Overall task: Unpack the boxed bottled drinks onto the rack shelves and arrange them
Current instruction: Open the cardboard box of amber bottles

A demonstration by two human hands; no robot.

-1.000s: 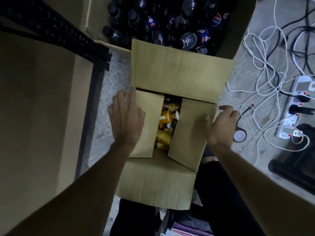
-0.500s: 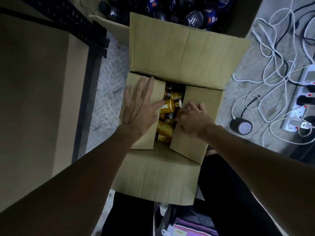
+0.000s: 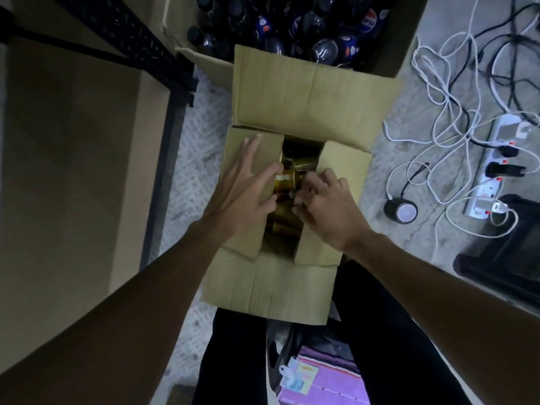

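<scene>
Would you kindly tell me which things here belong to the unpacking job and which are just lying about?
Job: cardboard box, flaps open; golden bottles inside; dark cola bottles behind; rack shelf; left hand flat on a flap; right hand, fingers curled at the bottles.
Lying about: power strip; tangled cables; round black puck; pink item.

The box [image 3: 271, 287] stands on the floor [image 3: 198, 159], between the rack [image 3: 140, 39] on the left and the cables [image 3: 438, 118] and power strip [image 3: 493, 171] on the right. Bottles [image 3: 295, 171] lie inside it, in the gap between its side flaps. The left grip [image 3: 245, 194] lies on the left flap, the right grip [image 3: 330, 209] at the right flap's inner edge. Behind stands a second box [image 3: 207, 61] of bottles.
</scene>
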